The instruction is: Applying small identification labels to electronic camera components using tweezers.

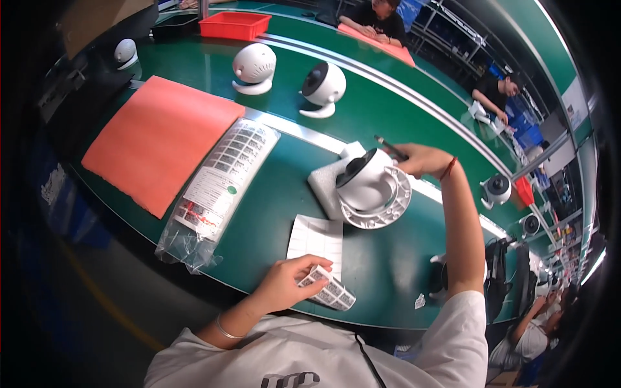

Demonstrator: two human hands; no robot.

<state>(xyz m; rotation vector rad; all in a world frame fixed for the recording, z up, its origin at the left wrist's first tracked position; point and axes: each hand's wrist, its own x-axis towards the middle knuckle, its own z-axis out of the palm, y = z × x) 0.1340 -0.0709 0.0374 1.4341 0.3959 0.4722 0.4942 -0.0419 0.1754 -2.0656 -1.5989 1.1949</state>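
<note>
Two things held — left hand [284, 283], labels [335, 295]; right hand [424, 160], pen-like stick [392, 148].

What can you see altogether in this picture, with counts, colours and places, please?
Bench: one, green, beneath the work
Ring-based device: one, white with dark front, centre
Foam block: one, white, beside that device
Round devices: at least five, white, three at upper left to centre, others right
Salmon mats: two, left and far side
Label pack: one, white in clear plastic, left
Label sheet: one, white with dark print, left hand
Gridded paper: one, white, above left hand
Pen-like tool: one, dark, right hand
Red tray: one, upper left
Scrap: one, white, lower right
Co-workers: at least three, top and right
Left hand: one, bare, lower centre
Right hand: one, bare, right of centre
</note>
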